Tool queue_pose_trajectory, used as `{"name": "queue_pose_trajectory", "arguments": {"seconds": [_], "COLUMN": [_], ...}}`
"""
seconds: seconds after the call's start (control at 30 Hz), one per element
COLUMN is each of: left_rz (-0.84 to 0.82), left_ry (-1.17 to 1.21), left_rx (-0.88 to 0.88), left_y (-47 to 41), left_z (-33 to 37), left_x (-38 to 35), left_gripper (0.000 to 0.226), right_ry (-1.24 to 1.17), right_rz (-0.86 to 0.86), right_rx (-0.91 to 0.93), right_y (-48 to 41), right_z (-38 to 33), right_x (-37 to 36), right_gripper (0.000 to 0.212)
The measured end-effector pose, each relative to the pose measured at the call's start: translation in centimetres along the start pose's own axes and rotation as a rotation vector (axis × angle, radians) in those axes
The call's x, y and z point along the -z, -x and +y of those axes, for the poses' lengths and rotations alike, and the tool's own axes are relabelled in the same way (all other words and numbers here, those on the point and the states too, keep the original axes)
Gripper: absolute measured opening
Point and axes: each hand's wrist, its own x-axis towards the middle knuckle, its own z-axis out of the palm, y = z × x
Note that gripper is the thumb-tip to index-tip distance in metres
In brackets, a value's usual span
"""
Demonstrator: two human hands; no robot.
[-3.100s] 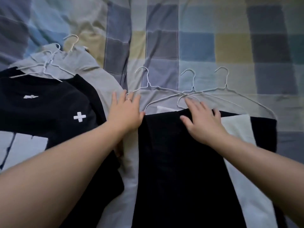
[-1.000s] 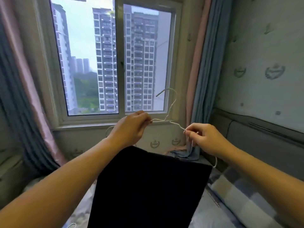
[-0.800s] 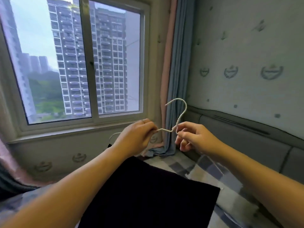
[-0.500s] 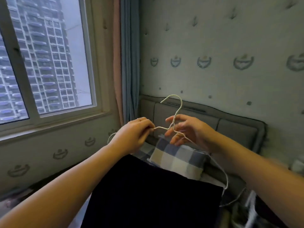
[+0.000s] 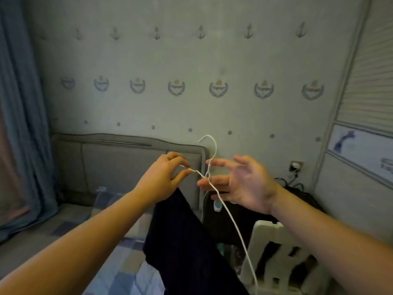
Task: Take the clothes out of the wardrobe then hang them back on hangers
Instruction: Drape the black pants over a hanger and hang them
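Your left hand [image 5: 163, 177] pinches the hanger [image 5: 209, 168]; your right hand [image 5: 244, 184] is wide open. Grab its top so the cloth [image 5: 187, 241] hangs level

dark garment [image 5: 187, 252] cut off below, hanger [image 5: 215, 148] end behind left hand [image 5: 163, 179]

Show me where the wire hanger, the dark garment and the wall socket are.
wire hanger [image 5: 215, 149], head view, neck below the hook.
dark garment [image 5: 182, 241], head view, middle of the hanging cloth.
wall socket [image 5: 296, 166], head view, its plugged face.
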Motion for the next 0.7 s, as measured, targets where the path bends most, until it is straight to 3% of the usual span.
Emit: {"name": "queue_pose_trajectory", "arguments": {"seconds": [0.37,0.6,0.7], "left_rz": [-0.208,-0.613,-0.748], "left_ry": [0.309,0.766,0.844], "left_rx": [-0.105,-0.047,-0.121], "left_y": [-10.4,-15.2,-16.6], "left_z": [20.2,33.2,37.8], "left_x": [-13.5,-19.8,-22.7], "left_gripper": [0.028,0.041,0.048], "right_ry": [0.014,-0.026,-0.06], "right_rz": [0.311,0.555,0.66], "right_rx": [0.093,0.143,0.187], "right_y": [19.5,30.2,33.7], "right_z": [-5.3,-8.6,-10.2], "right_x": [14.9,22.6,25.7], "right_gripper": [0.066,0.087,0.089]}}
